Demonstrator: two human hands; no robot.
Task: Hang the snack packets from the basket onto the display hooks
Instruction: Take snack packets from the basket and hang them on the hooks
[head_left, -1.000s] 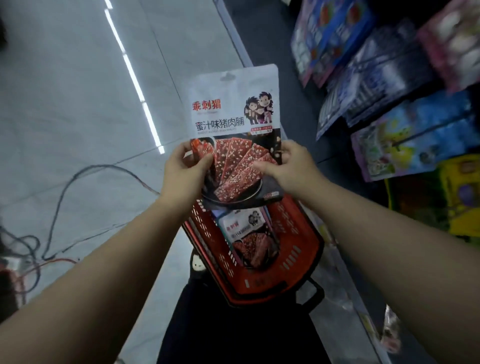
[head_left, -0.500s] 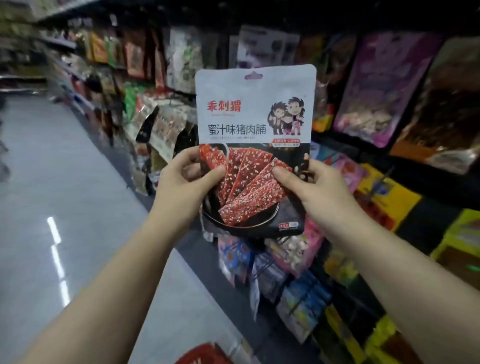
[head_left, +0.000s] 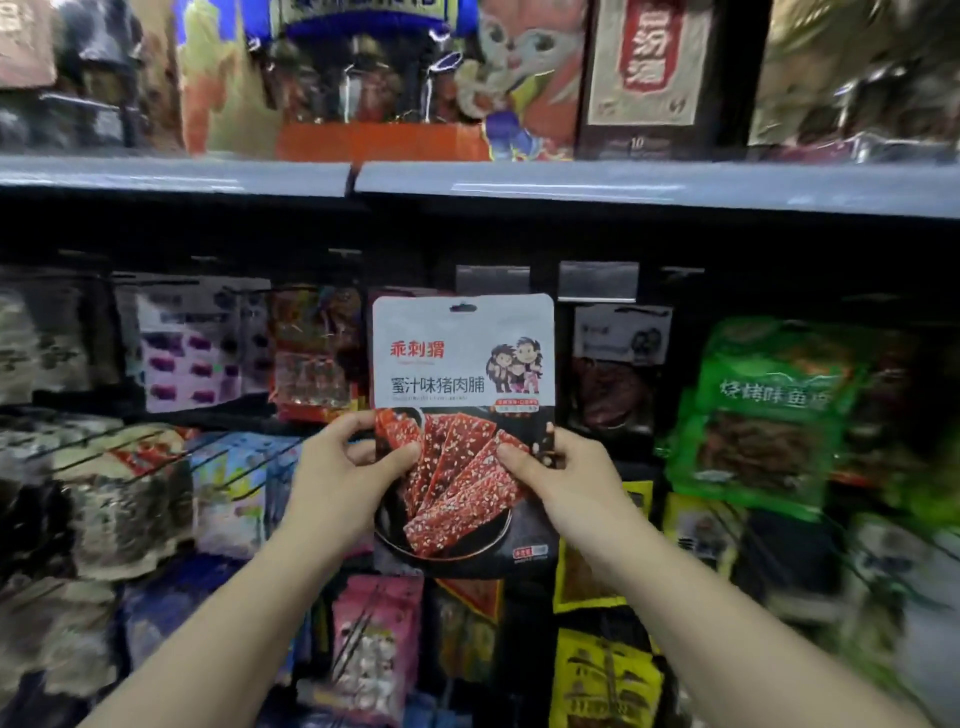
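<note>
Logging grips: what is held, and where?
Snack packet, pinched at its lower side edges: left hand on the left edge, right hand on the right.

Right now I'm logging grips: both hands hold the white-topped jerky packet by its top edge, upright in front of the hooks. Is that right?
Not quite. In the head view the left hand and right hand grip the jerky packet at its lower half, one on each side edge, not its top edge. It is upright in front of the display.
</note>
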